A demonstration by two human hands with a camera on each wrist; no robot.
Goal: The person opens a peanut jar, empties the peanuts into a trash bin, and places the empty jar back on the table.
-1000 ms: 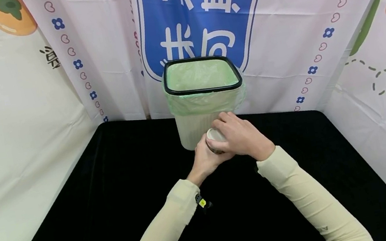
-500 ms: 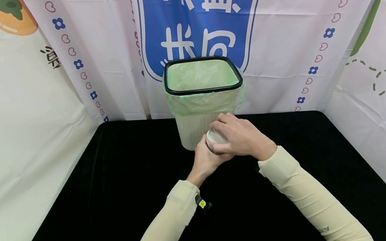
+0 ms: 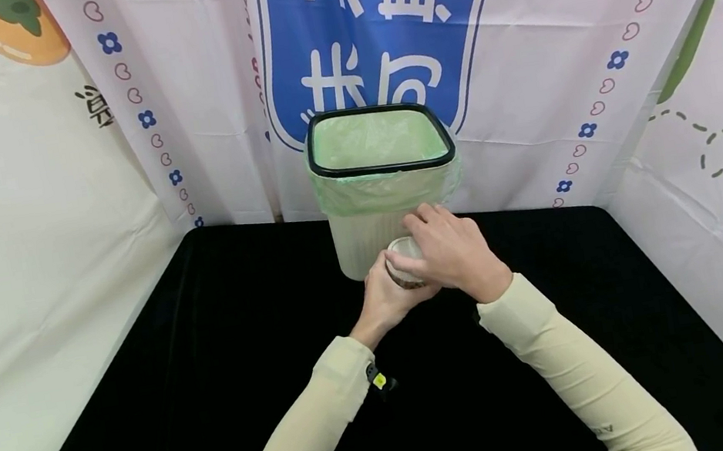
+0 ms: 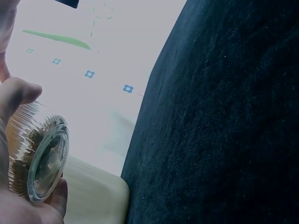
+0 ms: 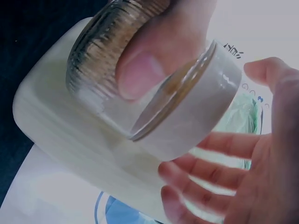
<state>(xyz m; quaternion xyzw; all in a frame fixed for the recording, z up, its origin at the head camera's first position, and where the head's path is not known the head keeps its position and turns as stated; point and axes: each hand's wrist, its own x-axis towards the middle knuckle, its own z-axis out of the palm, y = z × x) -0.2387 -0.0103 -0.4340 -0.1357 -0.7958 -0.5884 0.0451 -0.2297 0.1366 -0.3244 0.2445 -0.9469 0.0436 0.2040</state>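
Note:
My left hand [image 3: 382, 294] grips a ribbed clear glass jar [image 4: 47, 161] with dark brownish contents, its thumb and fingers around the side. A white screw lid [image 5: 201, 109] sits on the jar's mouth. Around that lid my right hand [image 3: 455, 250] is spread; in the right wrist view its thumb stands off the rim, while the fingertips lie close to the lid's far side. Whether they touch it I cannot tell. In the head view, both hands hide most of the jar, held just in front of the bin.
A pale trash bin [image 3: 351, 239] with a black rim and green liner bag [image 3: 384, 189] stands at the back of the black cloth-covered table [image 3: 240, 306]. Printed white curtains [image 3: 200, 86] enclose the back and both sides.
My right hand has loosened and shifted slightly up around the lid, and more of the lid and jar side now shows. My left hand and the jar keep their place.

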